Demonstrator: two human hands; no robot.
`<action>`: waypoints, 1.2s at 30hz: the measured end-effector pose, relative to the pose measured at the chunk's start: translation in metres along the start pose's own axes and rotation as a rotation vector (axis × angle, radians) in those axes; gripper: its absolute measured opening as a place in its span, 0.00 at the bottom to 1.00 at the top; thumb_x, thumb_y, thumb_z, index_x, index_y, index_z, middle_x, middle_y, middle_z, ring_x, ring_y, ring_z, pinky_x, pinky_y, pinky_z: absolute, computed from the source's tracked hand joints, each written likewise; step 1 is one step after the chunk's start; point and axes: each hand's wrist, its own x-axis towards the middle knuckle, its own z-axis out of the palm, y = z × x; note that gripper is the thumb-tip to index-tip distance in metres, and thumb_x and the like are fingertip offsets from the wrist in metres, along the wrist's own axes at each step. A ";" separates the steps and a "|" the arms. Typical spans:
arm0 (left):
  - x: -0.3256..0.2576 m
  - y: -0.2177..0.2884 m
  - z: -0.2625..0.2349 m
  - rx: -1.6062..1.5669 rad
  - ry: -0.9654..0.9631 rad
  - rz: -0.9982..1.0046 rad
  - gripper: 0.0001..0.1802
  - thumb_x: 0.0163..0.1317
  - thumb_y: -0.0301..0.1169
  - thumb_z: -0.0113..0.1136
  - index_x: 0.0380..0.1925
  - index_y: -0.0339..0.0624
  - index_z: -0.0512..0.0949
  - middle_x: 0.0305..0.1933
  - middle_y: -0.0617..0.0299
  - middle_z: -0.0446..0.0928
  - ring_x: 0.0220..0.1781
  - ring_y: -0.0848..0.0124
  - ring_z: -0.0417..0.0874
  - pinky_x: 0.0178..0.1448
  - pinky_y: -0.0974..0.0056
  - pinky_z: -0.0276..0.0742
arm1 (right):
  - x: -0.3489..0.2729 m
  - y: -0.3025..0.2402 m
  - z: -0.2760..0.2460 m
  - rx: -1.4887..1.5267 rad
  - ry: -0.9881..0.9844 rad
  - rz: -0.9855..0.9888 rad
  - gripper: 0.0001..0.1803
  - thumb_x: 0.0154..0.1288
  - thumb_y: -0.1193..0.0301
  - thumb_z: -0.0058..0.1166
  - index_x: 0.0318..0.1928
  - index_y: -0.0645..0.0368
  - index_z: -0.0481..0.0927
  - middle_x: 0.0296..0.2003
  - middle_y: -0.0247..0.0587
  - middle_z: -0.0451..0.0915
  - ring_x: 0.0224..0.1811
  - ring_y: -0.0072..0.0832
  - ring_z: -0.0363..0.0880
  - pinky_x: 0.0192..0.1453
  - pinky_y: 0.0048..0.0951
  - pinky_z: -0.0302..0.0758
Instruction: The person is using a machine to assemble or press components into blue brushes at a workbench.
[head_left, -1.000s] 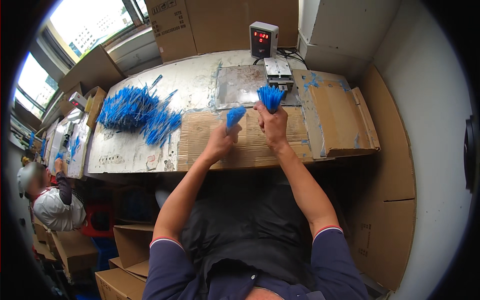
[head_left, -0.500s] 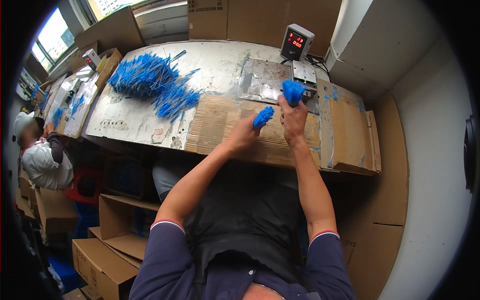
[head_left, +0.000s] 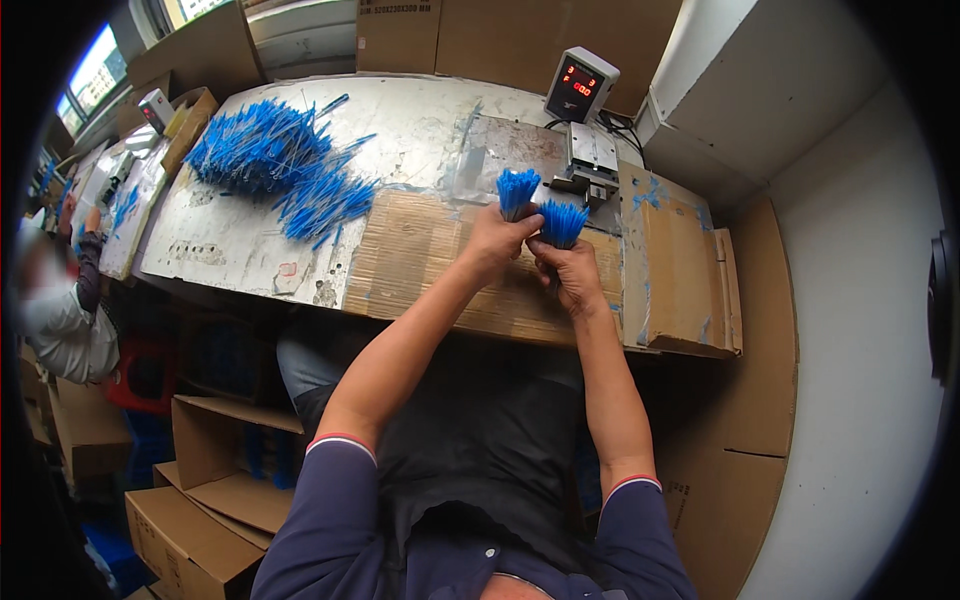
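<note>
Above the cardboard sheet (head_left: 420, 250) on the bench, both my hands are close together, each closed round a bundle of thin blue-tipped strands. My left hand (head_left: 497, 243) grips one bundle (head_left: 518, 190), its blue ends pointing up and away from me. Just right of it, my right hand (head_left: 572, 272) holds the other bundle (head_left: 563, 223), also with the blue ends up. The fingertips of the two hands nearly meet; whether they touch I cannot tell. A large loose heap of the same strands (head_left: 255, 150) lies on the left of the bench.
Behind my hands stand a small metal device (head_left: 592, 155) and a box with a red lit display (head_left: 580, 85). A taped cardboard piece (head_left: 680, 270) covers the bench's right end. Open cartons (head_left: 190, 530) sit low at left. A co-worker (head_left: 60, 310) is at the far left bench.
My right hand has come left and nearer to me with its bundle. The left hand's bundle has tipped upright, and the two hands are now side by side.
</note>
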 end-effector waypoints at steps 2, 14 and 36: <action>0.000 -0.002 0.002 -0.021 0.004 -0.002 0.12 0.63 0.33 0.71 0.44 0.42 0.85 0.27 0.70 0.79 0.19 0.83 0.69 0.22 0.72 0.63 | -0.001 0.001 0.000 0.010 -0.001 -0.009 0.07 0.60 0.75 0.70 0.36 0.60 0.84 0.25 0.30 0.80 0.20 0.18 0.72 0.18 0.22 0.66; 0.031 -0.012 0.023 0.002 -0.010 0.013 0.07 0.65 0.32 0.70 0.39 0.44 0.85 0.24 0.72 0.77 0.20 0.84 0.70 0.24 0.72 0.63 | 0.013 0.002 -0.024 0.071 0.118 -0.115 0.08 0.59 0.78 0.70 0.38 0.63 0.83 0.27 0.38 0.82 0.23 0.26 0.82 0.25 0.26 0.81; 0.116 -0.031 0.012 0.241 0.397 0.525 0.10 0.72 0.34 0.64 0.35 0.39 0.83 0.25 0.69 0.79 0.30 0.81 0.77 0.37 0.70 0.74 | 0.087 -0.013 -0.047 -0.171 0.591 -0.193 0.10 0.54 0.85 0.67 0.30 0.63 0.77 0.21 0.38 0.79 0.17 0.27 0.80 0.17 0.26 0.75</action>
